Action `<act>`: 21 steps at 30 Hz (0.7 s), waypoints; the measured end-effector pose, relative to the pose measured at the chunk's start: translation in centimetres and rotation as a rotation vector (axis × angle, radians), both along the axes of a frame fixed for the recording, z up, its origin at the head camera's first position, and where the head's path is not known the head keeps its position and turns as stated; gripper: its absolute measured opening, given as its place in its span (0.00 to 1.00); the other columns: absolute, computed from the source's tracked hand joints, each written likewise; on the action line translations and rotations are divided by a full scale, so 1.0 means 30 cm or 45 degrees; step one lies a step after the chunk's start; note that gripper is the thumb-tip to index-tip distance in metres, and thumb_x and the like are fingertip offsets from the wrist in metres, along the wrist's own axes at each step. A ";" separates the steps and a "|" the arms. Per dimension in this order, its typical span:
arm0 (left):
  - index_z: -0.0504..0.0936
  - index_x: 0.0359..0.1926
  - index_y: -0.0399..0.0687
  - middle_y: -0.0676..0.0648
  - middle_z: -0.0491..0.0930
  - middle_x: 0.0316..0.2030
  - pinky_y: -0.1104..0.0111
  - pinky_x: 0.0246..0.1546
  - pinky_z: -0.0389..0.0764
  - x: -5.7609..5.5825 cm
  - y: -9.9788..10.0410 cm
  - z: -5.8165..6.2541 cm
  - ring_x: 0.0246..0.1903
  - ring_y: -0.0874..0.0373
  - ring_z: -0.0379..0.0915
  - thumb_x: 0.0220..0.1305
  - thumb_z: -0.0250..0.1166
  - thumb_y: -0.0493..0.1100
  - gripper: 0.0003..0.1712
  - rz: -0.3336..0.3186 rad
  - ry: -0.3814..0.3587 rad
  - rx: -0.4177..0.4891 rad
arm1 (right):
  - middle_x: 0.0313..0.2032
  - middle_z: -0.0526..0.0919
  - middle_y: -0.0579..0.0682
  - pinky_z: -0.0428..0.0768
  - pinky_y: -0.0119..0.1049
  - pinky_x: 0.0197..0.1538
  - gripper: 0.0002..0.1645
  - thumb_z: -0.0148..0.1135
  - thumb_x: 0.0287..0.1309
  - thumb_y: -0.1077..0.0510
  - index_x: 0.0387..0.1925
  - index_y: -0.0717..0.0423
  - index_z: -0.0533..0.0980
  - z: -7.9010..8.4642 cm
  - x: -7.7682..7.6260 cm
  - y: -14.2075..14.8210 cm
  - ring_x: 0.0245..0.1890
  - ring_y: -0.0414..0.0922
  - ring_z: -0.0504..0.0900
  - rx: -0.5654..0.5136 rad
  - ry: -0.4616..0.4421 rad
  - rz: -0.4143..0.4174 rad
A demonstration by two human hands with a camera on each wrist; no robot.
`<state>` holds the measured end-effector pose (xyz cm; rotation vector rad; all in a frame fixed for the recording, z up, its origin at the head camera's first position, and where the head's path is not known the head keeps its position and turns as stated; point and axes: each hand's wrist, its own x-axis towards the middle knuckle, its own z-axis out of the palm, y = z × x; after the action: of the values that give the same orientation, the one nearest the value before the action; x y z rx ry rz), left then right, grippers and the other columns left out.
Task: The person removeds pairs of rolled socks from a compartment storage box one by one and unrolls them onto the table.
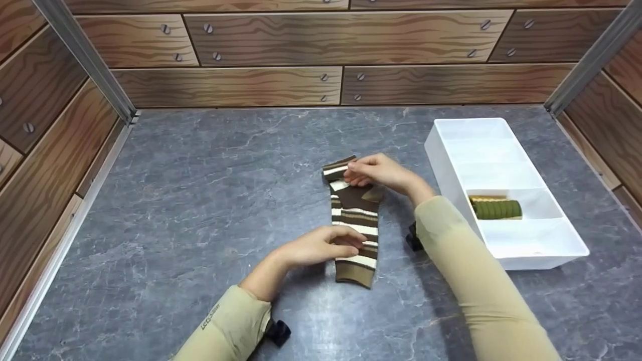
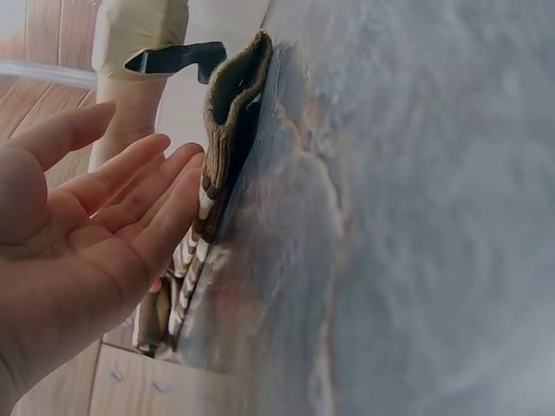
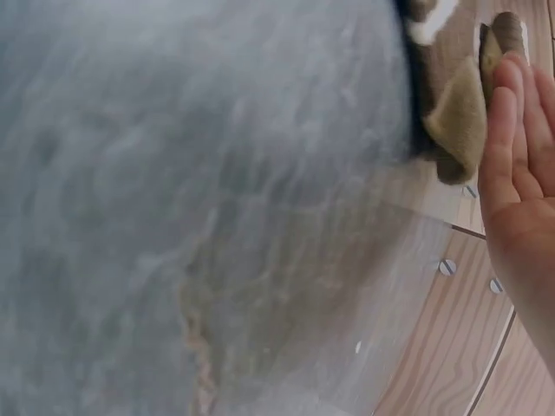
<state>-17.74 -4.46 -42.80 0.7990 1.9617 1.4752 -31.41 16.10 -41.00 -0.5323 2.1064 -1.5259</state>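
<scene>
The striped sock [image 1: 355, 219], banded in brown, white and tan, lies lengthwise on the grey desk [image 1: 200, 200], with its tan cuff [image 1: 354, 274] toward the near edge and its far end folded. The hands are apart from each other. The left hand [image 1: 317, 245] is positioned over the cuff half, fingers extended and thumb separated from them. The right hand [image 1: 385, 173] is positioned at the folded far end, fingers extended beside the fabric; contact there cannot be confirmed, since the right wrist view shows only part of the fold. The left wrist view shows layered fabric at the cuff. To the right of the sock, well apart from the left hand, stands a white divided tray [image 1: 447, 170]. Its second compartment from the near end contains a green ribbed roll [image 1: 499, 209] with a yellow item [image 1: 489, 199] directly behind it.
</scene>
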 end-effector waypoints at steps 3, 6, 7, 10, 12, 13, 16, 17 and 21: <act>0.74 0.58 0.35 0.39 0.78 0.52 0.69 0.56 0.72 -0.004 -0.007 -0.005 0.53 0.56 0.74 0.68 0.58 0.40 0.20 0.009 -0.054 0.027 | 0.49 0.79 0.68 0.78 0.44 0.54 0.25 0.48 0.71 0.54 0.52 0.76 0.73 -0.005 -0.009 -0.014 0.49 0.57 0.80 -0.030 -0.012 -0.018; 0.75 0.57 0.35 0.40 0.78 0.52 0.69 0.55 0.73 -0.006 -0.010 -0.007 0.52 0.56 0.74 0.67 0.58 0.40 0.20 0.025 -0.113 0.051 | 0.53 0.76 0.69 0.75 0.44 0.57 0.27 0.47 0.72 0.53 0.54 0.75 0.71 -0.003 -0.022 -0.033 0.53 0.59 0.77 -0.079 -0.016 -0.077; 0.75 0.57 0.36 0.40 0.78 0.52 0.69 0.55 0.73 -0.006 -0.011 -0.006 0.52 0.56 0.74 0.67 0.58 0.40 0.20 0.033 -0.131 0.058 | 0.54 0.75 0.69 0.75 0.44 0.58 0.27 0.46 0.72 0.53 0.55 0.75 0.70 -0.002 -0.028 -0.041 0.55 0.59 0.76 -0.097 -0.020 -0.100; 0.75 0.57 0.36 0.41 0.79 0.51 0.69 0.55 0.74 -0.008 -0.012 -0.007 0.52 0.56 0.74 0.67 0.59 0.39 0.19 0.051 -0.160 0.074 | 0.56 0.74 0.68 0.73 0.42 0.60 0.28 0.45 0.73 0.52 0.58 0.74 0.68 0.000 -0.048 -0.061 0.57 0.57 0.73 -0.133 -0.040 -0.155; 0.74 0.57 0.35 0.40 0.78 0.52 0.68 0.55 0.73 -0.008 -0.012 -0.007 0.53 0.53 0.74 0.67 0.59 0.38 0.20 0.051 -0.193 0.102 | 0.57 0.72 0.68 0.72 0.41 0.61 0.28 0.44 0.73 0.52 0.58 0.74 0.67 -0.001 -0.065 -0.074 0.58 0.57 0.72 -0.160 -0.056 -0.182; 0.74 0.57 0.34 0.39 0.78 0.52 0.68 0.55 0.73 -0.008 -0.012 -0.009 0.53 0.53 0.74 0.67 0.59 0.38 0.20 0.052 -0.203 0.113 | 0.57 0.72 0.68 0.72 0.40 0.61 0.28 0.43 0.73 0.52 0.58 0.74 0.67 0.000 -0.072 -0.080 0.58 0.57 0.72 -0.171 -0.062 -0.200; 0.73 0.58 0.33 0.38 0.77 0.52 0.68 0.56 0.73 -0.009 -0.013 -0.012 0.53 0.52 0.74 0.67 0.59 0.38 0.21 0.045 -0.209 0.124 | 0.59 0.71 0.69 0.71 0.40 0.62 0.29 0.41 0.74 0.52 0.60 0.74 0.65 0.002 -0.090 -0.097 0.59 0.58 0.71 -0.192 -0.061 -0.233; 0.73 0.58 0.32 0.37 0.77 0.53 0.68 0.56 0.73 -0.008 -0.013 -0.013 0.53 0.51 0.74 0.67 0.58 0.38 0.21 0.042 -0.214 0.127 | 0.59 0.70 0.69 0.70 0.40 0.62 0.29 0.41 0.74 0.52 0.60 0.74 0.65 0.001 -0.095 -0.102 0.60 0.58 0.70 -0.197 -0.059 -0.244; 0.74 0.57 0.33 0.38 0.78 0.52 0.68 0.55 0.73 -0.008 -0.015 -0.015 0.53 0.51 0.74 0.67 0.58 0.38 0.20 0.042 -0.196 0.112 | 0.62 0.68 0.67 0.66 0.38 0.65 0.30 0.41 0.74 0.52 0.63 0.74 0.62 -0.009 -0.112 -0.123 0.63 0.56 0.67 -0.183 -0.051 -0.255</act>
<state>-17.96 -4.92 -43.26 0.6719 1.8151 1.6022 -34.78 12.42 -41.26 -0.3447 2.0814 -1.7941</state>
